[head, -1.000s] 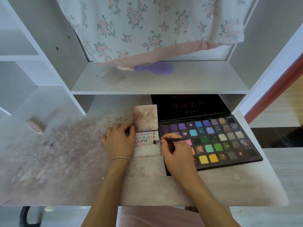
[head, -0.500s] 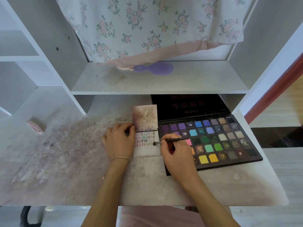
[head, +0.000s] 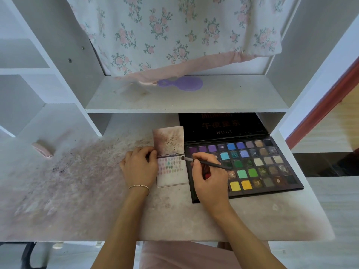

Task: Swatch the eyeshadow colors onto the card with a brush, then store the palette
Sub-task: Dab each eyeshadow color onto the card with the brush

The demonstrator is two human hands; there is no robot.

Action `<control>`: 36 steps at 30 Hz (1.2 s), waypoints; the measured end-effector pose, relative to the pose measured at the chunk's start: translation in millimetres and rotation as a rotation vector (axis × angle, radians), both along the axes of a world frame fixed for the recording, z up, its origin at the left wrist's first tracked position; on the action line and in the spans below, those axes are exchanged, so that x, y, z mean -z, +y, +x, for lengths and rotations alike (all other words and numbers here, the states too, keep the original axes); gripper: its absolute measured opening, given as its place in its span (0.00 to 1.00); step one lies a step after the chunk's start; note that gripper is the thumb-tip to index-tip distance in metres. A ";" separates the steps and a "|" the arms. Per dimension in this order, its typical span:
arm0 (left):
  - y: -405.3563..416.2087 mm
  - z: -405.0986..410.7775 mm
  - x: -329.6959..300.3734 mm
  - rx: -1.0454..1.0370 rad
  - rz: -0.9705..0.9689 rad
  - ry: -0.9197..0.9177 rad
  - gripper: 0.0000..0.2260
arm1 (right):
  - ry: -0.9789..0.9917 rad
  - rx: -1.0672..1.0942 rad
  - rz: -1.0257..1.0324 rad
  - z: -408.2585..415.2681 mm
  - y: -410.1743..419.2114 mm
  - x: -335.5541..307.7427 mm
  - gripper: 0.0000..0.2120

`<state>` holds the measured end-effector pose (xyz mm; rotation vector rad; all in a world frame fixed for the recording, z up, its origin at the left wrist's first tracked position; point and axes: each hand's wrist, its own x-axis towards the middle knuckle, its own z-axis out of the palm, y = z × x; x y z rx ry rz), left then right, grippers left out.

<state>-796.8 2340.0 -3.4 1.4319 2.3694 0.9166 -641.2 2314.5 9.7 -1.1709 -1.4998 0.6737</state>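
The right hand (head: pixel 210 181) pinches a brush (head: pixel 206 162), its tip at the top right edge of the card (head: pixel 172 171) just left of it. The left hand (head: pixel 138 166) presses the card's left edge, fingers curled at the fold. Under and right of the right hand lies the open palette (head: pixel 252 166) (lid propped back) on the surface (head: pixel 77 191).

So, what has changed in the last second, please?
The right hand moved the brush tip slightly up, to the card's top right corner. The left hand still holds the card; the palette stayed open, unmoved.
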 end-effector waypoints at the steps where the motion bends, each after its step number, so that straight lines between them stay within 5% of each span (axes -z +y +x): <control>1: -0.3 -1.2 -0.6 0.001 -0.005 -0.009 0.10 | 0.001 -0.007 -0.006 -0.4 0.7 -0.4 0.07; 23: -13.3 -6.0 2.2 0.018 -0.011 0.090 0.10 | -0.359 -0.151 -0.095 6.6 2.8 5.0 0.05; 32: -13.9 -5.5 1.5 0.011 -0.011 0.082 0.10 | -0.336 -0.156 -0.122 6.3 2.5 5.1 0.05; 36: -13.9 -5.7 -0.6 0.012 -0.022 0.044 0.10 | -0.130 -0.115 -0.057 13.9 -4.6 0.4 0.04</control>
